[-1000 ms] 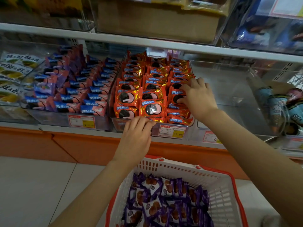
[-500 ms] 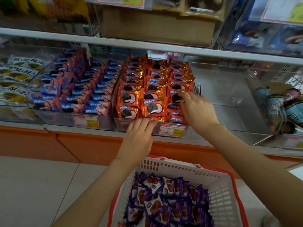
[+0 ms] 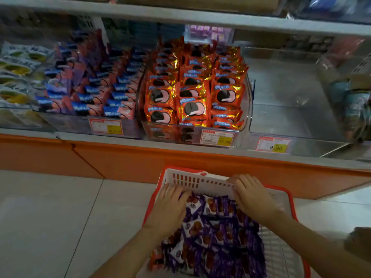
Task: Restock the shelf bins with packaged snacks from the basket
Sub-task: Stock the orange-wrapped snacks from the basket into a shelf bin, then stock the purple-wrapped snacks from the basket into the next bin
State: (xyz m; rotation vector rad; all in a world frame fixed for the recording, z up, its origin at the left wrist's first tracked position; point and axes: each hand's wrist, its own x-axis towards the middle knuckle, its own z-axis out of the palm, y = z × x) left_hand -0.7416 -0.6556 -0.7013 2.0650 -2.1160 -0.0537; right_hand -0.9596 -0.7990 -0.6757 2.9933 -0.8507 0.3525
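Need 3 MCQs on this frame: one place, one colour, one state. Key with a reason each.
1. Left hand and right hand are: A) on a price tag B) in the basket C) on the top shelf
2. The basket's packets are: A) purple B) orange C) yellow
3. The orange-packet bin is: A) tipped over B) lidded C) filled in rows
Key: 1 B, both lie on packets inside its walls; 2 A, the wrappers show purple; 3 C, orange packets fill it in rows.
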